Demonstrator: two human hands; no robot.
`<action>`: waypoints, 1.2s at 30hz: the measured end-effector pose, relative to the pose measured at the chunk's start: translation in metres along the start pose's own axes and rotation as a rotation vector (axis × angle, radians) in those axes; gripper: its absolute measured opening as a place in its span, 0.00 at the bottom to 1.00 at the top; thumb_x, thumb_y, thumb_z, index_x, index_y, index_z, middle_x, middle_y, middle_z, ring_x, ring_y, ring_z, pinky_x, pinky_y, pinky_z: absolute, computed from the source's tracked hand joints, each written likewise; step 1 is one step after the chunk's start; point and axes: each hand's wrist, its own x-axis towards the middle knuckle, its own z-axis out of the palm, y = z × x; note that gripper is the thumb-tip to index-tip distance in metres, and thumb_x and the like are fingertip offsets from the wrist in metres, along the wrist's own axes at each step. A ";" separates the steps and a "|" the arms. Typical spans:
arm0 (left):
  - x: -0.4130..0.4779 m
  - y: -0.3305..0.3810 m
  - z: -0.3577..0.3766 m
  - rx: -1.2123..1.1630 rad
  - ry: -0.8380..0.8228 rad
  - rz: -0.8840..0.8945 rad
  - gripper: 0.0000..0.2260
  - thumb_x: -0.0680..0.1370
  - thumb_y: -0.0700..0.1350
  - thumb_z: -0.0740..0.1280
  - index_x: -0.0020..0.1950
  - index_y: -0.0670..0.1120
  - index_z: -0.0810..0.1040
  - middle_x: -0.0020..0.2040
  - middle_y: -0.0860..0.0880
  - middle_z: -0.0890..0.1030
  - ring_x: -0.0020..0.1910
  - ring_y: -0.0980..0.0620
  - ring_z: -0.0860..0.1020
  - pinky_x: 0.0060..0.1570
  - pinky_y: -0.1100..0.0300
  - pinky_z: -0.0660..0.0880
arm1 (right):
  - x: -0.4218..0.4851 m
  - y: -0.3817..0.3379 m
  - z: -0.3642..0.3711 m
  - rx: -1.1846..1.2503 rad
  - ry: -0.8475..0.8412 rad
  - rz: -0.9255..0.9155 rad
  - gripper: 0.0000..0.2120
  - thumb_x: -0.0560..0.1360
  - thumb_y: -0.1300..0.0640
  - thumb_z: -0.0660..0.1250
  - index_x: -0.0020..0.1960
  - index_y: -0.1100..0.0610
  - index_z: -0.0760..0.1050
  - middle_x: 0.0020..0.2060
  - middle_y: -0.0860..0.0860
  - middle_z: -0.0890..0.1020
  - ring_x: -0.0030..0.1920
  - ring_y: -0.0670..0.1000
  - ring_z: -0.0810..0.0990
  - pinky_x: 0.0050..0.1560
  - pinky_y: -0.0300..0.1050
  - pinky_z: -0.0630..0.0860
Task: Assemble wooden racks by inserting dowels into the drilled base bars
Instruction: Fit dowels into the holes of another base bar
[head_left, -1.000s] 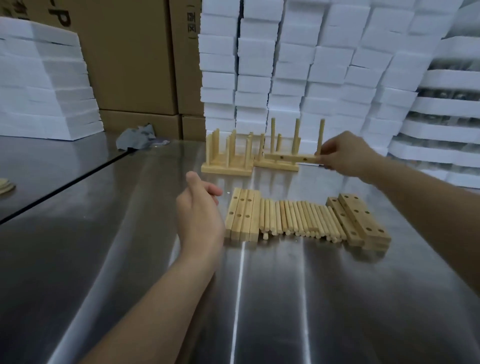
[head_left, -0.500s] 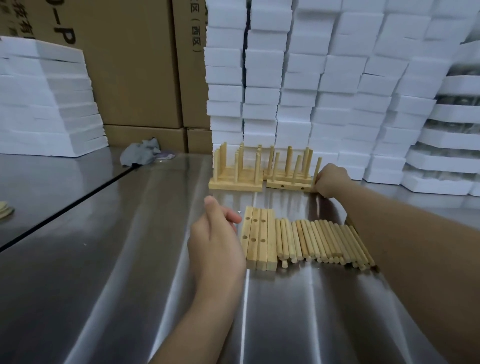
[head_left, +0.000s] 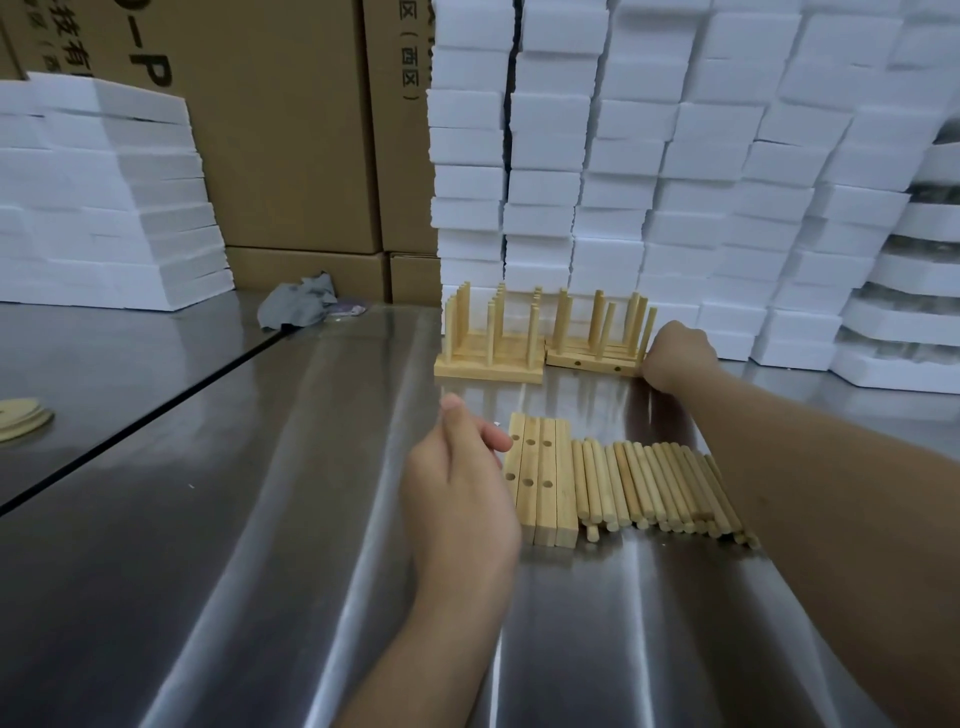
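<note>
Lowered since the earlier frame, the pale wooden dowel rack (head_left: 597, 358) is now sitting just beside the finished rack (head_left: 488, 364) at the back of the steel bench (head_left: 260, 519), the right hand (head_left: 678, 356) gripping its end, the left hand (head_left: 457, 483) hovering slack-fingered by the flat drilled base bars (head_left: 540, 478), and the right forearm probably risking brushing the loose round wooden dowels (head_left: 654, 483) into rolling.

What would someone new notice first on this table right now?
The left rack and right rack stand at the back of the table, the right hand holding the right one's end. Nearer, drilled bars and a row of dowels lie beside the open left hand.
</note>
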 end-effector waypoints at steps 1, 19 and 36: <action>0.000 0.000 0.000 0.001 -0.001 -0.001 0.26 0.89 0.57 0.54 0.40 0.44 0.79 0.24 0.56 0.72 0.23 0.62 0.71 0.25 0.70 0.68 | 0.000 0.000 0.001 -0.001 0.003 0.000 0.08 0.78 0.65 0.67 0.43 0.59 0.69 0.42 0.58 0.75 0.37 0.56 0.74 0.32 0.47 0.69; -0.001 0.001 -0.001 0.075 -0.082 0.021 0.18 0.85 0.48 0.61 0.35 0.48 0.75 0.25 0.55 0.67 0.24 0.57 0.65 0.35 0.54 0.64 | -0.123 0.098 -0.151 0.262 0.002 -0.092 0.14 0.79 0.41 0.71 0.46 0.52 0.83 0.38 0.47 0.88 0.40 0.48 0.86 0.42 0.48 0.81; -0.001 0.002 -0.005 0.201 -0.056 0.059 0.19 0.87 0.49 0.62 0.41 0.39 0.80 0.37 0.48 0.75 0.35 0.52 0.73 0.36 0.56 0.70 | -0.204 0.155 -0.126 -0.023 -0.205 -0.544 0.36 0.68 0.25 0.69 0.70 0.43 0.76 0.69 0.40 0.71 0.71 0.44 0.63 0.74 0.47 0.64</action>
